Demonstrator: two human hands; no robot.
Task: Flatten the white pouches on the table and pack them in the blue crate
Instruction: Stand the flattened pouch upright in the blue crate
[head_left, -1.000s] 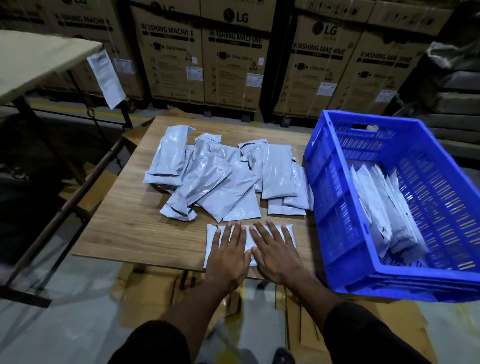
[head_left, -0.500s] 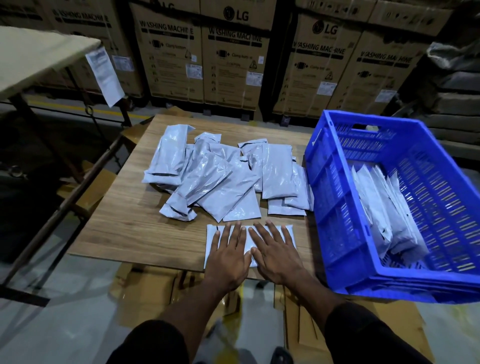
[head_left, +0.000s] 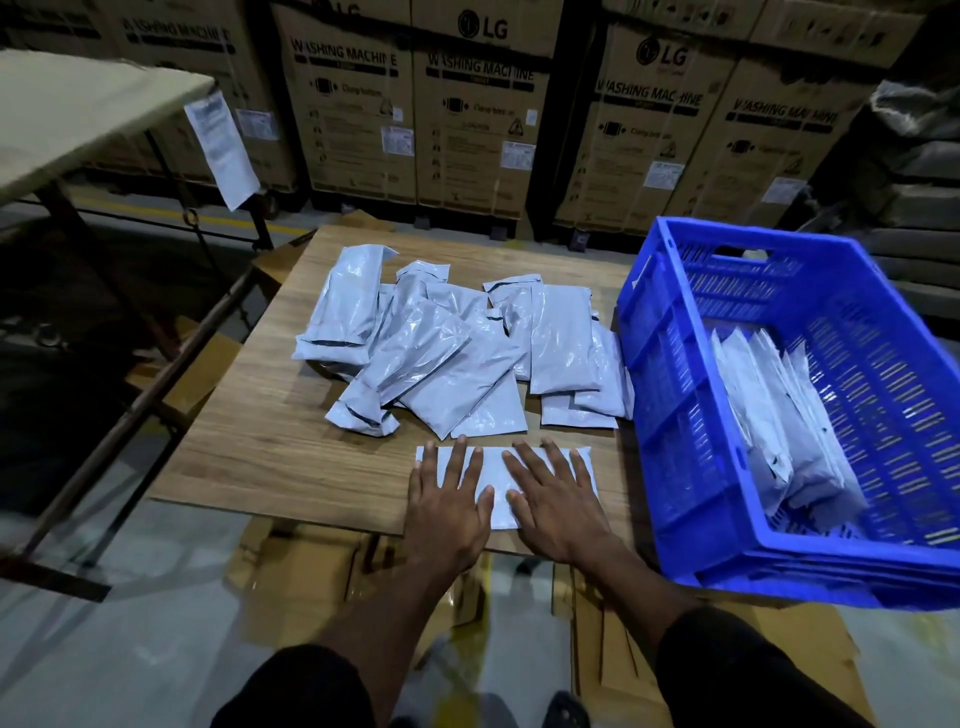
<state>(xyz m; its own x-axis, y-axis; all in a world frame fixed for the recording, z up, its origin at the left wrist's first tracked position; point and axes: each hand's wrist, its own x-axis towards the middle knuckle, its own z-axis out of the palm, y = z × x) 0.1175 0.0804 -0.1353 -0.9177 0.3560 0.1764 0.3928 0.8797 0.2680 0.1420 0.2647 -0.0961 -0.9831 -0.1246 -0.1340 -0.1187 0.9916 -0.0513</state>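
One white pouch (head_left: 496, 470) lies flat near the front edge of the wooden table (head_left: 260, 447). My left hand (head_left: 449, 501) presses its left half with straight, spread fingers. My right hand (head_left: 553, 501) presses its right half the same way. Behind them a loose heap of several white pouches (head_left: 447, 345) covers the middle of the table. The blue crate (head_left: 675, 395) stands at the table's right side, tilted, with several pouches (head_left: 779, 415) stacked on edge inside it.
Stacked cardboard washing-machine boxes (head_left: 467, 114) form a wall behind the table. A second table with a hanging paper sheet (head_left: 221, 148) and metal frame stands at the left. Flattened cardboard (head_left: 291, 582) lies on the floor under the table's front edge.
Both hands have slid apart over the pouch, the left going left and the right going right, so more of the pouch shows between them.
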